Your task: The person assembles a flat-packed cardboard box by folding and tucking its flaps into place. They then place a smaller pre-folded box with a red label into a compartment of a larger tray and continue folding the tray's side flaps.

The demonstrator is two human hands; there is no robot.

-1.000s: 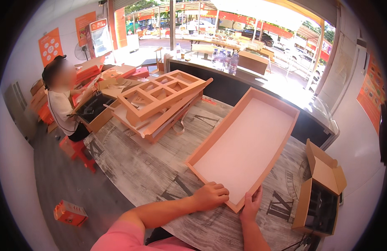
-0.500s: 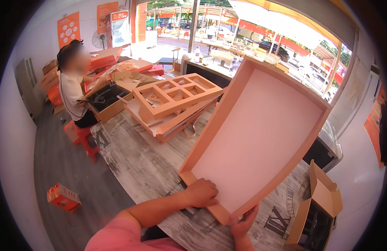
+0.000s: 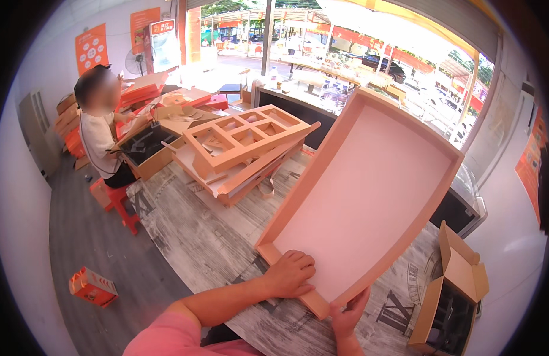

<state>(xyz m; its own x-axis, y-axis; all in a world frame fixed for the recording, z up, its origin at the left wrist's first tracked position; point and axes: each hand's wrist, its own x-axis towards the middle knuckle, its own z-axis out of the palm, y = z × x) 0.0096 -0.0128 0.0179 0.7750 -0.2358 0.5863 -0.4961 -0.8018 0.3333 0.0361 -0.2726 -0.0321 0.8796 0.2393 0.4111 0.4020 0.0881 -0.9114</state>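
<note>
- Head view: a grey wood-grain table (image 3: 191,243) fills the centre, and a stack of pink divider frames (image 3: 241,148) lies on it at 11 o'clock from the tray.
- Loose cardboard sheets and strips (image 3: 227,181) lie under and beside that stack; they rest well apart from the hands.
- At 9 o'clock across the table, a seated person (image 3: 99,127) on a red stool (image 3: 117,202) leans over a dark-lined box (image 3: 141,148).
- An open brown carton (image 3: 449,296) stands at 4 o'clock, near the tray's lower right edge; its flaps stand up.
- A small orange box (image 3: 93,286) lies on the grey floor at 8 o'clock.
- Nothing lies between the hands and the tray; the tray itself hides part of the table behind it.
- Large pink tray (image 3: 369,190): shallow, rectangular, with a pale flat base and low raised walls on all four sides. It is tilted up on its near end, open face toward the camera, far end raised toward 1 o'clock.
- Left hand (image 3: 292,274): laid palm-down on the tray's near corner, fingers loosely curled over the wall.
- Right hand (image 3: 347,311): grips the near bottom edge from below, fingers spread upward against the rim.
</note>
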